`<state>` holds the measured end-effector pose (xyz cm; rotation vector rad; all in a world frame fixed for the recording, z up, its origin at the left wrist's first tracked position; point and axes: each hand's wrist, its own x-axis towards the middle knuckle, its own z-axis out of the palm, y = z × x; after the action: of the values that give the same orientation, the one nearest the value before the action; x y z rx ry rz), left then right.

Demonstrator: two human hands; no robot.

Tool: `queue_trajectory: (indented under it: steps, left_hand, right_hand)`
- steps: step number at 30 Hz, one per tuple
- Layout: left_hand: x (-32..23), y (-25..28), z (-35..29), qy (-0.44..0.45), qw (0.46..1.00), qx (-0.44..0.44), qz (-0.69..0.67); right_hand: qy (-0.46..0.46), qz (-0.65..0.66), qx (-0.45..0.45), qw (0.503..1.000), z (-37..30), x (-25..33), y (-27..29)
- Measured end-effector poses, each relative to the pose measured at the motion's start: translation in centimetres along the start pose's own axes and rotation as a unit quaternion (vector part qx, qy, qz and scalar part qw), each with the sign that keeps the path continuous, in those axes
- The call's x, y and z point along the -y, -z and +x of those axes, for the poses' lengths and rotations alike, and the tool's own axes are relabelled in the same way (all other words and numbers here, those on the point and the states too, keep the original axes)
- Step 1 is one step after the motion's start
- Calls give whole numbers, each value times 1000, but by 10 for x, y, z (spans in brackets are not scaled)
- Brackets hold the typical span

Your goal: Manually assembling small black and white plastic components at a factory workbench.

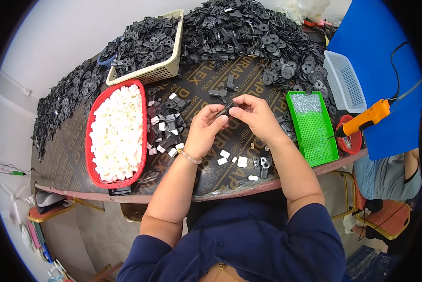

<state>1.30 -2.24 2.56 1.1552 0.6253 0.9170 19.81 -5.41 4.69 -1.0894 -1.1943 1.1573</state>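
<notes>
Both my hands meet over the middle of the table, fingers closed on one small black plastic part (227, 107). My left hand (205, 129) pinches it from the left, and my right hand (254, 117) grips its other end. Fingers cover much of the part. Just beyond them lie a few more black plastic parts (222, 91). To the left of my left hand is a loose group of black parts with white blocks (166, 127) among them. Nearer me, several loose white blocks (225, 154) lie beside a black part with round fittings (263, 165).
A red basket of white blocks (142, 136) stands left; behind it, a cream basket (166, 71) holds black parts. Black pieces (239, 33) heap along the back. Right are a green tray (316, 155) of small metal pieces, a red bowl (356, 136), a white basket (333, 70) and an orange electric screwdriver (368, 116).
</notes>
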Motion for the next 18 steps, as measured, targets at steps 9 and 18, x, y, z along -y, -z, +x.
queue_trajectory:
  steps: [9, 18]
  left_hand:
    - [-3, -3, -3, -67, 995, -26, 67]
    - [10, 33, 15, -6, 981, -119, -151]
  right_hand:
    - [-16, 74, 42, 996, -2, 6, -1]
    - [-105, -583, -75, 802, -4, 28, 64]
